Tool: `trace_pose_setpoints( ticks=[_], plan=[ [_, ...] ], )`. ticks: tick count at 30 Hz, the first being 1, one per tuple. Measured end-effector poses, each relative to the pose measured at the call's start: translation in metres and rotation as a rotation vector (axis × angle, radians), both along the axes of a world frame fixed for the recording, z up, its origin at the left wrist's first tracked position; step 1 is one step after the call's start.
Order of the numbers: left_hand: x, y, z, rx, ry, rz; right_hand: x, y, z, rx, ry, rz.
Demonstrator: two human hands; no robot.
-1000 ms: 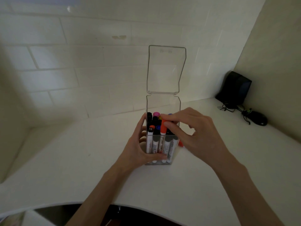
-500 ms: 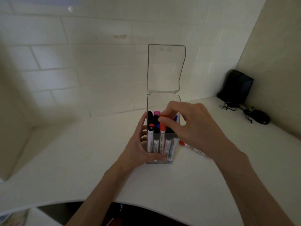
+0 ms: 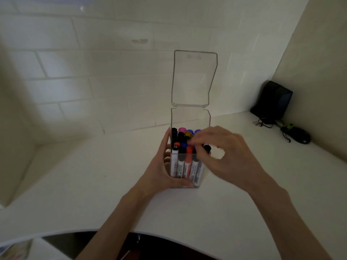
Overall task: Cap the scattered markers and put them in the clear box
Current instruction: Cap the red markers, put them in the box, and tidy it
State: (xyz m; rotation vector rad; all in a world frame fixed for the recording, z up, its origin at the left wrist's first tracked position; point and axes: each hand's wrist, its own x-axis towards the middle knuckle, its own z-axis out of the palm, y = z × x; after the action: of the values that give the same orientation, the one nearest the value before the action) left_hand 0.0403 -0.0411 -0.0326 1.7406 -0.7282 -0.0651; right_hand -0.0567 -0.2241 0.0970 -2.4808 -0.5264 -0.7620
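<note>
The clear box (image 3: 190, 119) stands upright in the middle of the white desk (image 3: 93, 184), its hinged lid (image 3: 195, 77) open and pointing up. Several capped markers stand inside, among them an orange one (image 3: 188, 156) at the front. My left hand (image 3: 159, 169) grips the box from the left, thumb across the lower front. My right hand (image 3: 229, 156) hovers at the box's front right corner. Its curled fingers and thumb close around the top of a black-capped marker (image 3: 207, 148). The desk just right of the box is hidden behind this hand.
A black speaker (image 3: 272, 102) and a black mouse (image 3: 300, 136) with cables sit in the far right corner. Tiled walls close the desk at the back and both sides. The desk's curved front edge runs just below my forearms.
The orange marker my right hand pinched and pushed down now stands in the box. That hand has shifted right to the front right corner, covering the marker seen lying on the desk.
</note>
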Motion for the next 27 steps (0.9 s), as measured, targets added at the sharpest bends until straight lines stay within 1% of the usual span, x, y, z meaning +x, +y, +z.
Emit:
trace_pose_setpoints(
  ticks=[2,3,4,6,7,8,9,10,11,12,14,15,18,20,21,22,23,25,27],
  plan=[
    [-0.001,0.0,0.001,0.005,0.001,-0.006,-0.002,0.0,-0.007,-0.065,-0.061,-0.015],
    [-0.001,0.001,0.002,0.005,0.002,-0.005,-0.002,-0.001,-0.008,-0.063,-0.09,-0.014],
    [-0.001,0.001,0.002,-0.006,0.011,-0.009,-0.002,-0.004,-0.008,0.0,-0.108,-0.011],
    [-0.004,0.002,0.003,-0.029,0.017,-0.032,-0.001,-0.013,-0.008,0.268,-0.129,-0.042],
    [-0.005,0.002,0.003,-0.036,0.01,-0.037,0.001,-0.021,-0.012,0.389,-0.139,-0.093],
    [-0.006,0.002,0.003,-0.041,0.007,-0.037,0.005,-0.031,-0.018,0.463,-0.115,-0.184],
    [-0.006,0.002,0.003,-0.042,0.003,-0.031,0.01,-0.042,-0.028,0.479,-0.052,-0.296],
    [-0.005,0.002,0.003,-0.044,0.002,-0.022,0.014,-0.053,-0.04,0.425,0.039,-0.401],
    [-0.005,0.001,0.002,-0.045,0.001,-0.016,0.018,-0.063,-0.054,0.322,0.14,-0.461],
    [-0.005,0.001,0.002,-0.043,0.001,-0.011,0.019,-0.07,-0.068,0.208,0.231,-0.474],
    [-0.004,0.001,0.002,-0.037,-0.004,-0.009,0.018,-0.074,-0.09,0.056,0.386,-0.456],
    [-0.005,0.001,0.002,-0.041,-0.009,-0.012,0.018,-0.073,-0.098,-0.001,0.418,-0.466],
    [-0.007,-0.001,0.003,-0.055,-0.023,-0.024,0.023,-0.065,-0.104,-0.165,0.348,-0.467],
    [-0.008,0.0,0.004,-0.061,-0.019,-0.031,0.026,-0.061,-0.103,-0.208,0.357,-0.471],
    [-0.008,0.0,0.005,-0.06,-0.018,-0.031,0.026,-0.06,-0.1,-0.171,0.371,-0.484],
    [-0.009,0.001,0.006,-0.059,-0.013,-0.034,0.025,-0.06,-0.096,-0.073,0.365,-0.5],
    [-0.009,0.001,0.006,-0.055,-0.009,-0.036,0.023,-0.061,-0.089,0.083,0.327,-0.511],
    [-0.009,0.002,0.006,-0.044,-0.006,-0.035,0.016,-0.061,-0.067,0.456,0.171,-0.509],
    [-0.006,0.003,0.006,-0.039,-0.005,-0.037,0.006,-0.057,-0.037,0.724,0.002,-0.456]
  ],
)
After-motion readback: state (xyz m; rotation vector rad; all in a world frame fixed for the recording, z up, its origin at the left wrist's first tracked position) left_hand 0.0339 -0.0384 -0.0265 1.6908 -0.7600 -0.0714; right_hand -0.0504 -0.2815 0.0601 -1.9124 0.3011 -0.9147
